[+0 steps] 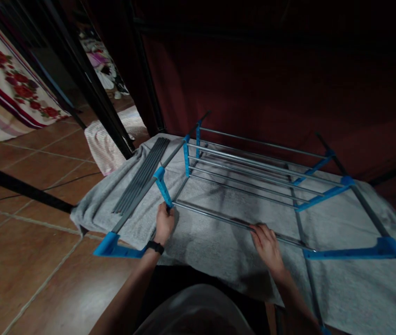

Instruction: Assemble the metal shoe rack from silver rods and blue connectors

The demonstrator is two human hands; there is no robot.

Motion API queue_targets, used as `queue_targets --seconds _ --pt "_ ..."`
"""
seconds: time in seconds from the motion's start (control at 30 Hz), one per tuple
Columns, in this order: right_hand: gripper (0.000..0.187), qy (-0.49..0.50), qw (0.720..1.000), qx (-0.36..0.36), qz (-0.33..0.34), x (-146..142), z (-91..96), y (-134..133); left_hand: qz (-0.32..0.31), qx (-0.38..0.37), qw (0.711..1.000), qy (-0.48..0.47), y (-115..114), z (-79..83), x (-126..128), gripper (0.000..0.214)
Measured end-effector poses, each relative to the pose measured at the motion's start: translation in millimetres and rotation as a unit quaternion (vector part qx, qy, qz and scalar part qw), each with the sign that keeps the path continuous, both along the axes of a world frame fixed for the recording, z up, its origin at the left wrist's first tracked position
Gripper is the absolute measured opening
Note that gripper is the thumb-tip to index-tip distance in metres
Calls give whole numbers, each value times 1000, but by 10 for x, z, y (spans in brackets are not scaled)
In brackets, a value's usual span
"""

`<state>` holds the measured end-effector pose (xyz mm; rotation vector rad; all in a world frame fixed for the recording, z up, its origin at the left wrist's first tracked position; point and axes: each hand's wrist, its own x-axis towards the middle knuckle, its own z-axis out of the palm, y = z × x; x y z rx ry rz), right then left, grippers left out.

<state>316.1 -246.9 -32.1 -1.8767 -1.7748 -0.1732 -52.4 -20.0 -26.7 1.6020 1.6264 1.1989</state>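
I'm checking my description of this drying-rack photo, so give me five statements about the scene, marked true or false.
1. The left hand is at the lower end of a blue bracket. True.
2. The right hand is raised clear of the near metal rod. False: its fingers are on the rod.
3. Loose gray rods lie on the gray blanket. True.
4. The black wristband is on the right wrist. False: it is on the left.
5. The floor is tiled. True.
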Motion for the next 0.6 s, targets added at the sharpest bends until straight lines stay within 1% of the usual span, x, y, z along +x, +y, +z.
queue_targets --seconds 0.2,0.37,0.5,0.6 --pt "33 1 1000 -9 -8 -106 -20 -20 -4 9 999 35 3 -11 -18 18" --pt "36 -17 1000 11 -4 -171 -54 -72 -4 23 999 49 -4 8 -24 28" --pt "36 -38 999 24 1 -213 -10 18 2 8 998 62 -6 56 -26 18" --pt "35 -46 999 11 4 -299 32 99 3 2 998 59 -15 100 -47 22"
